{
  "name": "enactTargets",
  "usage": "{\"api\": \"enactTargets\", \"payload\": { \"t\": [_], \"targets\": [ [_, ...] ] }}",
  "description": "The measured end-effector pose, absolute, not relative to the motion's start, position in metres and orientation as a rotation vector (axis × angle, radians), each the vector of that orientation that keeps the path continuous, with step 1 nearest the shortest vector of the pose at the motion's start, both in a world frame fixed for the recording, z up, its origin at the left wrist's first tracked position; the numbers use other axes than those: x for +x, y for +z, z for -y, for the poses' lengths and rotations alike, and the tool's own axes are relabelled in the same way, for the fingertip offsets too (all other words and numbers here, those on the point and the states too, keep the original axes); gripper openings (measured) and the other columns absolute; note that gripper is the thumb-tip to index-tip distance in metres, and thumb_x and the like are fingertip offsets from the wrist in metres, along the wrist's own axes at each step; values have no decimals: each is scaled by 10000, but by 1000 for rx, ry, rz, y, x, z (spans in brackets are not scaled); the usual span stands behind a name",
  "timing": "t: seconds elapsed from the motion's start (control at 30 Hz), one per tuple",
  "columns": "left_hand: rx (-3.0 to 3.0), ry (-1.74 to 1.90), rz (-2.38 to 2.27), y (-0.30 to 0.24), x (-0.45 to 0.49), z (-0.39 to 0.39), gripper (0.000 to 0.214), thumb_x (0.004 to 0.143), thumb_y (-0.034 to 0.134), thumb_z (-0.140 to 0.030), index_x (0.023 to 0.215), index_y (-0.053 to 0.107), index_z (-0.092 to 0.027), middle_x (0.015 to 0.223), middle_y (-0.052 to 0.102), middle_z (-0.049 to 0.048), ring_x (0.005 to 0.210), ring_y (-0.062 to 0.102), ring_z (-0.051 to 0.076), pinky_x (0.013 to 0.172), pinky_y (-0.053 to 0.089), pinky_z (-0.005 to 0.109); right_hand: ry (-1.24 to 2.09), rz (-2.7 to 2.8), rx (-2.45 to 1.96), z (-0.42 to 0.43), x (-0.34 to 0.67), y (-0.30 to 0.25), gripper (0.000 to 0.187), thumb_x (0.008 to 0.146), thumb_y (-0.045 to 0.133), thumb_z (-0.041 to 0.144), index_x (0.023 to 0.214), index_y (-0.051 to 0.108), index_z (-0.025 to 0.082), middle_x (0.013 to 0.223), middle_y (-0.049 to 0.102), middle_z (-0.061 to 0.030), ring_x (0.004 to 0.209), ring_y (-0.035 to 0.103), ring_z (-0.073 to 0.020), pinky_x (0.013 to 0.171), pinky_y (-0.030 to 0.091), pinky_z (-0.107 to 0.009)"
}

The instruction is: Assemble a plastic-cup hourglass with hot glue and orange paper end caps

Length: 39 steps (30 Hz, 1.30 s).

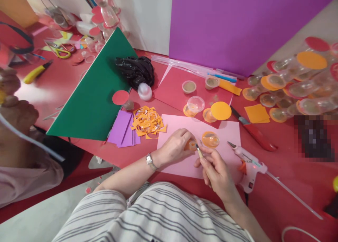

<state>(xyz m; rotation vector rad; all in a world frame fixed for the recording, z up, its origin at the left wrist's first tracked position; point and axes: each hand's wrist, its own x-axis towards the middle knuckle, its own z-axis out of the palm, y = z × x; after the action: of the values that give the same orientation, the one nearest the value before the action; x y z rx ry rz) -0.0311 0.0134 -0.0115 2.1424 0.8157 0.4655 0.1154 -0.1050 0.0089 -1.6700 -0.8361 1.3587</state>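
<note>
My left hand (176, 146), with a watch on its wrist, is closed over a small clear cup with an orange base (191, 145), pressing it on the pink paper sheet (196, 147). My right hand (215, 170) pinches a thin pencil-like tool (199, 152), whose tip touches that cup. A second clear cup on an orange disc (210, 139) lies just to the right of my left hand's cup. An orange paper circle (221, 110) rests above it.
A white glue gun (246, 166) lies right of my right hand, a red utility knife (253, 131) beyond it. Orange paper scraps (147, 122), purple sheets (123, 129) and a green board (99, 90) sit left. Several decorated cups (293, 87) pile at right. Another person's hand (16, 112) is at far left.
</note>
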Motion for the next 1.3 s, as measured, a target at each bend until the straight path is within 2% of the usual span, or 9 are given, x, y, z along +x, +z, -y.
{"api": "enactTargets", "payload": {
  "t": [1.0,1.3],
  "targets": [
    [2145,490,-827,-15,-31,-13,234,819,722,-249,1005,597,-179,1009,630,75,956,600,221,856,528,349,1355,974,-1715,102,127,12,470,891,539,598,1156,568,211,815,721,-18,326,428,-54,336,376,-214],
    [2149,507,-827,-11,-30,-12,200,809,715,-201,975,608,-171,991,627,74,938,600,216,853,525,334,1417,987,-1684,112,126,14,430,909,540,570,1156,570,218,825,714,-16,333,427,-45,338,371,-200]
  ]
}}
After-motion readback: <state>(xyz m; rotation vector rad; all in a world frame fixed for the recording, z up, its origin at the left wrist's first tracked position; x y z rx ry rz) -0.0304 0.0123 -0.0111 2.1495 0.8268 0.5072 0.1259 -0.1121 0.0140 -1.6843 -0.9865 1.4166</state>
